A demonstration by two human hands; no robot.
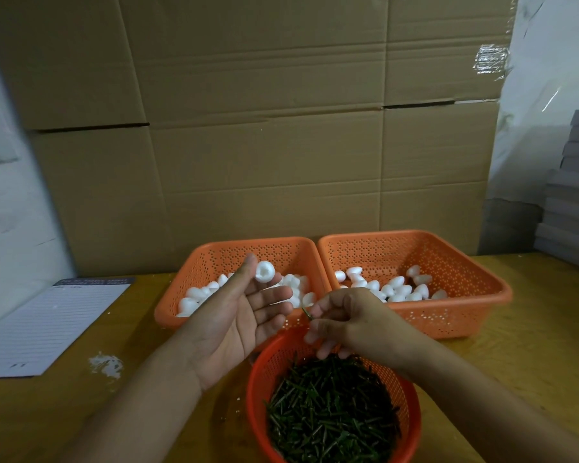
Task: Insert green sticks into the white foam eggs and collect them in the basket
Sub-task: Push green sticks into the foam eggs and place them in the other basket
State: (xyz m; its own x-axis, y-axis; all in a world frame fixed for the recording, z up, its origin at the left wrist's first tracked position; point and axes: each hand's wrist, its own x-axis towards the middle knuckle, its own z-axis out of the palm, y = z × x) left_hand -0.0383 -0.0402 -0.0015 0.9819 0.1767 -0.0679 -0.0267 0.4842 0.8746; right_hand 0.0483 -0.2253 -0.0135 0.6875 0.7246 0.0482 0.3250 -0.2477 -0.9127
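Round basket (259, 379) of green sticks (331, 412) cut off below.

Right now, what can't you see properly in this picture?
- Round basket of green sticks: near rim cut off by the bottom edge, head view.
- Left basket: the left hand hides some eggs.
- Notepad: header print too blurred to read.
- Stick in the right hand: mostly hidden by fingers.

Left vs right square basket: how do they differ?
The left basket holds plain eggs piled toward its near left side; the right basket holds eggs spread along its near side. The left hand, holding an egg, covers part of the left basket; the right basket is mostly unobstructed. Both are orange, perforated, and sit side by side, touching.
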